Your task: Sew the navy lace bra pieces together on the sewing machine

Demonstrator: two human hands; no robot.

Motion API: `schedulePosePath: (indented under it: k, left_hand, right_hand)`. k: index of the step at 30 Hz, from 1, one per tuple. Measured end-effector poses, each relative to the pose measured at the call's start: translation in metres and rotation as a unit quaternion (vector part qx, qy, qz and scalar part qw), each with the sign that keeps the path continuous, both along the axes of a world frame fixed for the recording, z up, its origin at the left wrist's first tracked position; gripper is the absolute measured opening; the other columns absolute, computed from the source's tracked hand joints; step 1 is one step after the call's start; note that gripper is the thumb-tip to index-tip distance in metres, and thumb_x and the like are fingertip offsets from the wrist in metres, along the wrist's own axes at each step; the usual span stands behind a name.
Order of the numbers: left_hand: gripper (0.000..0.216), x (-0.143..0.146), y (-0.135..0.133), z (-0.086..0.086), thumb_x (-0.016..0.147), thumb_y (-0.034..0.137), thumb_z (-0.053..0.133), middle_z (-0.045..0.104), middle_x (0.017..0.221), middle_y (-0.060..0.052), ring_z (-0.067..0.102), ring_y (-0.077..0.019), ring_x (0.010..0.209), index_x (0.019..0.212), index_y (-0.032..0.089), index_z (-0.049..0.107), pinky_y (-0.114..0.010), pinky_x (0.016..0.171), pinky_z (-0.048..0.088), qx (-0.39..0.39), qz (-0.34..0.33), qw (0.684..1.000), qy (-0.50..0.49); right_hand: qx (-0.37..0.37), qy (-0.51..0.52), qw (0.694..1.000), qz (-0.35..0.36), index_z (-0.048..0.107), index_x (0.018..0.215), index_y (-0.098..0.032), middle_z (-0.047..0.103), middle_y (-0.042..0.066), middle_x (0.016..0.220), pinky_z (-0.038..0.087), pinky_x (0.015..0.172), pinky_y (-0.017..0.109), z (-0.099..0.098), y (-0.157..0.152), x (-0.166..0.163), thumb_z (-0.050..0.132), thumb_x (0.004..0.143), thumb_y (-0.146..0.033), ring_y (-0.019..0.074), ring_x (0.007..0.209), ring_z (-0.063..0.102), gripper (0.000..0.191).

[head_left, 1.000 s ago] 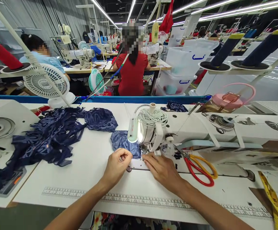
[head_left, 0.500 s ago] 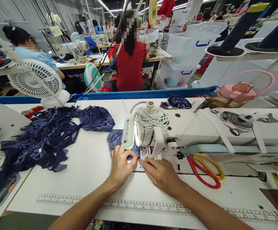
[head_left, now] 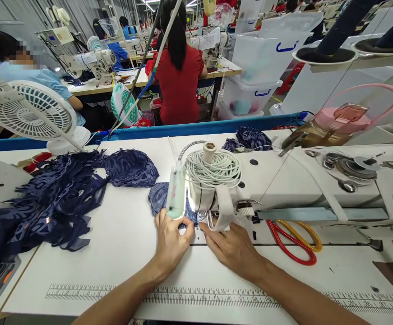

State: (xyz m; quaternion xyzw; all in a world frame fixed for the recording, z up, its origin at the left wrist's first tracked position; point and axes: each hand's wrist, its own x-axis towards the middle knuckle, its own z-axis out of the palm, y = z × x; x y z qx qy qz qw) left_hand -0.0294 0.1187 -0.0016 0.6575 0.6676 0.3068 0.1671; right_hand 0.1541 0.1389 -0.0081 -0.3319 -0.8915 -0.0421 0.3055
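Observation:
My left hand (head_left: 173, 237) is closed, thumb and forefinger together at the near edge of a piece of navy patterned fabric (head_left: 158, 197). That fabric lies at the needle end of a white sewing machine (head_left: 280, 180), partly hidden by a lit lamp (head_left: 176, 192) and by my fingers. Just right of it, my right hand (head_left: 232, 246) rests on the machine bed with its fingers stretched out. Its fingertips point at the presser foot (head_left: 210, 216), close to the fabric's edge. Whether they touch the fabric, I cannot tell.
Left on the table are a heap of navy fabric strips (head_left: 57, 198) and a stack of navy pieces (head_left: 131, 168). Red- and yellow-handled scissors (head_left: 296, 246) lie right of my hands. A pink-lidded bottle (head_left: 341, 119) stands behind the machine. Other people sit at machines beyond.
The camera view has shifted slightly. My left thumb and right forefinger are a little farther apart, and less fabric shows between my hands. Both hands stay by the presser foot.

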Motion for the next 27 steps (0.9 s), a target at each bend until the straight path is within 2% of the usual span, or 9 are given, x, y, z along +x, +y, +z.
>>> schedulePosePath:
  k: [7,11,13,15,17,19,22,27]
  left_hand:
    - [0.012,-0.001,0.002,0.000,0.081,0.014,0.061,0.062,0.088,-0.002,0.052,-0.0233,0.094,0.073,0.022,0.066,-0.043,0.089,0.040,-0.004,0.002,1.000,0.015]
    - [0.012,-0.009,0.000,0.005,0.086,0.015,0.057,0.063,0.094,-0.004,0.054,-0.0230,0.095,0.083,0.021,0.066,-0.043,0.088,0.042,0.036,-0.010,0.998,0.048]
    - [0.018,-0.014,-0.004,0.009,0.090,0.012,0.049,0.063,0.099,-0.007,0.055,-0.0224,0.096,0.093,0.020,0.065,-0.041,0.086,0.045,0.083,-0.047,0.992,0.080]
    - [0.027,-0.018,-0.008,0.012,0.090,0.006,0.044,0.063,0.103,-0.008,0.056,-0.0219,0.098,0.104,0.019,0.063,-0.042,0.090,0.045,0.129,-0.117,0.977,0.125]
    - [0.033,-0.021,-0.011,0.013,0.088,0.001,0.041,0.065,0.103,-0.007,0.057,-0.0215,0.100,0.108,0.017,0.062,-0.046,0.100,0.041,0.154,-0.182,0.953,0.186]
    - [0.035,-0.023,-0.011,0.012,0.088,-0.001,0.040,0.067,0.101,-0.006,0.058,-0.0210,0.100,0.110,0.016,0.062,-0.053,0.108,0.034,0.157,-0.215,0.932,0.244]
    - [0.032,-0.027,-0.009,0.007,0.092,0.003,0.040,0.069,0.100,-0.005,0.060,-0.0205,0.097,0.112,0.016,0.062,-0.061,0.111,0.027,0.155,-0.226,0.917,0.289]
    - [0.023,-0.027,-0.011,-0.001,0.096,0.011,0.046,0.070,0.102,-0.005,0.061,-0.0204,0.098,0.111,0.016,0.063,-0.067,0.114,0.014,0.213,-0.211,0.898,0.323]
  right_hand:
    - [-0.016,-0.035,0.999,0.002,0.066,0.116,-0.016,0.065,0.006,0.079,0.047,0.063,0.032,-0.002,0.000,-0.002,0.047,0.090,-0.011,0.0198,0.075,0.060,0.033]
    - [-0.005,-0.062,0.998,-0.007,0.065,0.119,-0.013,0.064,0.006,0.071,0.048,0.067,0.034,-0.006,-0.003,-0.004,0.048,0.090,-0.008,0.0204,0.074,0.060,0.034]
    - [-0.001,-0.070,0.997,-0.013,0.065,0.118,-0.012,0.063,0.005,0.070,0.047,0.067,0.033,-0.007,-0.005,-0.005,0.048,0.090,-0.007,0.0197,0.074,0.059,0.034]
    - [0.000,-0.072,0.997,-0.013,0.066,0.118,-0.012,0.065,0.006,0.076,0.047,0.068,0.032,-0.005,-0.007,-0.007,0.050,0.089,-0.006,0.0187,0.076,0.060,0.033]
    - [0.001,-0.067,0.998,-0.013,0.066,0.117,-0.013,0.066,0.007,0.081,0.046,0.068,0.032,-0.003,-0.008,-0.008,0.051,0.089,-0.007,0.0181,0.076,0.059,0.032]
    - [-0.003,-0.055,0.998,-0.010,0.066,0.117,-0.013,0.066,0.007,0.084,0.046,0.067,0.032,-0.002,-0.007,-0.008,0.050,0.089,-0.007,0.0180,0.076,0.059,0.032]
    - [-0.023,-0.020,1.000,-0.003,0.065,0.116,-0.014,0.066,0.007,0.084,0.047,0.065,0.031,-0.004,-0.006,-0.006,0.047,0.090,-0.009,0.0176,0.074,0.058,0.032]
    - [-0.024,0.027,0.999,-0.024,0.068,0.111,-0.017,0.061,0.004,0.073,0.046,0.061,0.030,-0.005,-0.003,-0.003,0.046,0.092,-0.011,0.0166,0.067,0.054,0.029]
